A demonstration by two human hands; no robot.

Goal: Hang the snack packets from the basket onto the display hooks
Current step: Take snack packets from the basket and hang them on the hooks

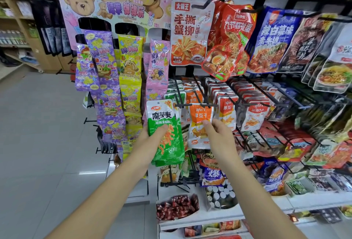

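The left hand (147,138) gripped a stack of green packets (163,115), thumb across the front. The right hand (217,136) pinched an orange packet (200,118), its top at a hook (190,105).

You read: green foil snack packet (162,115) "魔芋爽", "20%"; orange-and-white snack packet (200,118) "厚豆干"; white hanging pouch (188,35) "大丽王", "手撕蟹柳"; yellow strip packet (130,59) "Orange"; pink strip packet (159,61) "Grape".

I get bright, even shop light from overhead, with glare on the floor (91,172) and glossy packets (190,35). My wide lens bends the shelves (17,18) at the edges; far corners look soft.
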